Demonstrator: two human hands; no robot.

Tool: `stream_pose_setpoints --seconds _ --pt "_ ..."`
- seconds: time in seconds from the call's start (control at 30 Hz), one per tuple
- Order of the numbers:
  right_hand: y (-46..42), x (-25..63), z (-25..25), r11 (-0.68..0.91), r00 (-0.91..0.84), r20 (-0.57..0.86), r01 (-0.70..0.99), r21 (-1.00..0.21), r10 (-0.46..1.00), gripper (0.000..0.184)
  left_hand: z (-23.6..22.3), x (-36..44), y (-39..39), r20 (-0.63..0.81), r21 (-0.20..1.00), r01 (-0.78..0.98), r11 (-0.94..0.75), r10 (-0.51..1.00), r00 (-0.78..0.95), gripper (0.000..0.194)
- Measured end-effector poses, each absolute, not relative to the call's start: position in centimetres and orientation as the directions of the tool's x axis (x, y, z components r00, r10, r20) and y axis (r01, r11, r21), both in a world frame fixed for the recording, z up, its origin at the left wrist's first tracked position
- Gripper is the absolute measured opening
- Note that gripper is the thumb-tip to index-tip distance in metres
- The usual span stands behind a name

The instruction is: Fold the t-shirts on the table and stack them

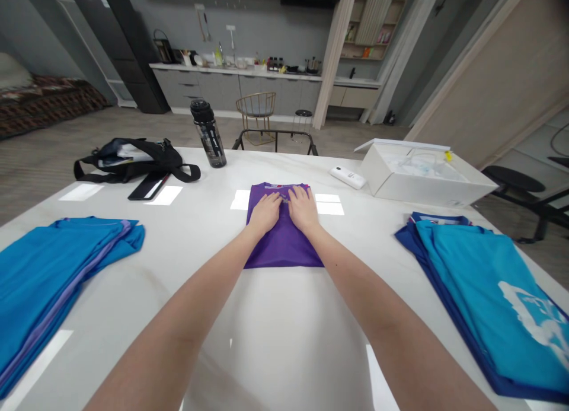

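Folded purple fabric shirt, near hem squared toward wearer, on glossy white tabletop. Left hand and right hand lie palm-down near its collar, fingers pressing, not clasping. Light, even outward pressure should keep cloth smooth. Folded blue-and-lavender garments left, turquoise-and-navy garments right: likely sideways limits. Beyond: oblong white device, white lidded box, black fabric bag, black cylindrical bottle.

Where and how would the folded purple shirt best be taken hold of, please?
Probably by its side edges, the left hand low from the left, the right hand from the right: the purple shirt lies folded flat on the white table, giving little height to pinch from above.
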State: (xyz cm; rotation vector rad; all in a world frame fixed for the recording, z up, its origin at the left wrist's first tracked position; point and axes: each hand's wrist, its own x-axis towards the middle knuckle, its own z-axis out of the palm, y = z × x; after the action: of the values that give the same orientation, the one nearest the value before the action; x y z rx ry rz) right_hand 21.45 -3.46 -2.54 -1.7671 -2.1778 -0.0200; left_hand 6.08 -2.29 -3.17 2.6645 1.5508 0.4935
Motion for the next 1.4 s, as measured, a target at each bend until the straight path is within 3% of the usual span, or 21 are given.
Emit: stream_pose_setpoints --seconds 0.1,0.33,0.43,0.53,0.6,0.73,0.97,1.1,1.27,1.4 --pt "-4.6 20.9 -3.1 0.275 -0.239 0.166 0.932 -0.238 0.957 0.053 -3.4 6.6 -3.4 0.153 0.195 0.876 -0.44 0.896 0.416 0.051" --pt "-6.1 22.9 -3.7 0.103 -0.104 0.009 0.971 -0.218 0.995 0.067 -4.0 4.9 -4.4 0.079 0.201 0.928 -0.312 0.95 0.302 0.062" --pt "-6.8 23.1 -3.1 0.068 -0.061 0.046 0.979 -0.193 0.997 0.065 -3.5 5.0 -5.4 0.191 0.152 0.922 -0.356 0.926 0.326 0.054" --pt "-8.0 22.1 -2.6 0.164 -0.138 0.156 0.972 -0.166 0.978 0.054 -2.9 6.2 -7.1 0.273 0.132 0.872 -0.471 0.863 0.425 0.047" --pt "-9.2 21.1 -2.7 0.205 -0.176 0.151 0.957 -0.205 0.973 0.053 -2.9 7.2 -8.4 0.222 0.198 0.866 -0.458 0.882 0.416 0.046" --pt "-11.5 20.2 -3.4 0.135 -0.11 0.104 0.953 -0.272 0.988 0.053 -3.4 7.7 -10.5 0.136 0.287 0.884 -0.368 0.929 0.343 0.048" --pt "-12.5 22.4 -3.2 0.165 -0.153 0.075 0.964 -0.207 0.985 0.056 -3.6 5.6 -11.8 0.131 0.186 0.88 -0.436 0.899 0.418 0.057" --pt "-13.5 21.3 -2.6 0.206 -0.182 0.142 0.962 -0.18 0.973 0.053 -3.3 6.3 -12.7 0.203 0.117 0.889 -0.443 0.887 0.415 0.054" --pt "-16.0 19.4 -3.4 0.151 -0.127 0.109 0.955 -0.255 0.986 0.055 -3.7 7.2 -14.1 0.16 0.164 0.895 -0.415 0.906 0.391 0.054" --pt "-17.2 20.9 -3.8 0.189 -0.17 0.106 0.959 -0.211 0.98 0.058 -4.1 5.9 -15.1 0.171 0.147 0.885 -0.441 0.893 0.417 0.055"
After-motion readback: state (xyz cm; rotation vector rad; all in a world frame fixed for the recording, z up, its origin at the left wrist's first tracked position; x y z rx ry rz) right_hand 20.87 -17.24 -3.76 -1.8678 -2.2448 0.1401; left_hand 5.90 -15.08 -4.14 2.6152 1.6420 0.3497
